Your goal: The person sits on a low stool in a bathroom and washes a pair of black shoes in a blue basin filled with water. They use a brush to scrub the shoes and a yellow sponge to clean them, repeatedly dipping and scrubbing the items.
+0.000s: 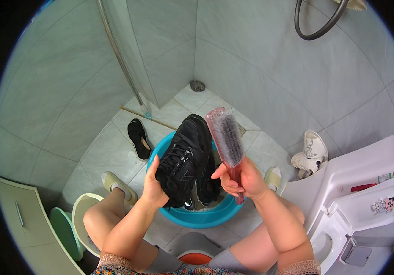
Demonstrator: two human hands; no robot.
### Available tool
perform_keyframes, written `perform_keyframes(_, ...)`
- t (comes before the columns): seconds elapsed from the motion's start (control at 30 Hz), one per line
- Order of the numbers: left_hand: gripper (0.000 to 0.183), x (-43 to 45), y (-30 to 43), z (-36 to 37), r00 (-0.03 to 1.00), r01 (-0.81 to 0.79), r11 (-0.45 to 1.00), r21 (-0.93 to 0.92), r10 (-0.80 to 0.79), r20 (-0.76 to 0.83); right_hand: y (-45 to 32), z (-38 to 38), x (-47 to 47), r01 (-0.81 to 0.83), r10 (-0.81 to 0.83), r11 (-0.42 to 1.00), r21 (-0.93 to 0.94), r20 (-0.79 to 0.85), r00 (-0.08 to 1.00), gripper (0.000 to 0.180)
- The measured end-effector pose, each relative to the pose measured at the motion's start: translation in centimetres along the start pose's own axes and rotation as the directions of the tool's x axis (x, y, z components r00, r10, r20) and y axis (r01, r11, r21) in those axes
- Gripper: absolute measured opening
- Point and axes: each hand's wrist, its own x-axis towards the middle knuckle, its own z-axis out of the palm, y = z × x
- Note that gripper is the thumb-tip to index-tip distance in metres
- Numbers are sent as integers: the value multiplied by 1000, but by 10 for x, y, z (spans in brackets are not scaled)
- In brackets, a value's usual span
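My left hand [155, 189] grips a black lace-up shoe [186, 151] by its heel end, with the toe pointing away from me. The shoe is held over a blue plastic basin [197, 220]. Another black shoe [207, 185] sits in murky water in the basin, partly hidden by the held one. In my right hand [243, 180] is a scrub brush with a pink translucent handle [215, 118]. Its grey-white bristles [230, 139] face up and towards me. The brush is beside the held shoe, near its toe; whether they touch I cannot tell.
A black slip-on shoe [138, 139] lies on the tiled floor left of the basin. At right stands a white toilet [324, 240] with its lid raised; white slippers [310, 151] rest behind it. Green and cream basins [81, 209] lean by a cabinet [21, 220]. A metal pole [121, 58] stands at the wall.
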Motion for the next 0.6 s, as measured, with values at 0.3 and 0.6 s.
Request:
perform_keyframes(0.3, 70, 0, 0, -2, 1000, 19, 1000, 22, -19, 4, 4, 2, 2, 23, -26, 999, -29, -88, 996, 71)
perform_keyframes(0.6, 66, 0, -26, -9, 998, -67, 925, 373, 54, 45, 7, 0, 20, 63, -260, 947, -315, -634, 729, 40)
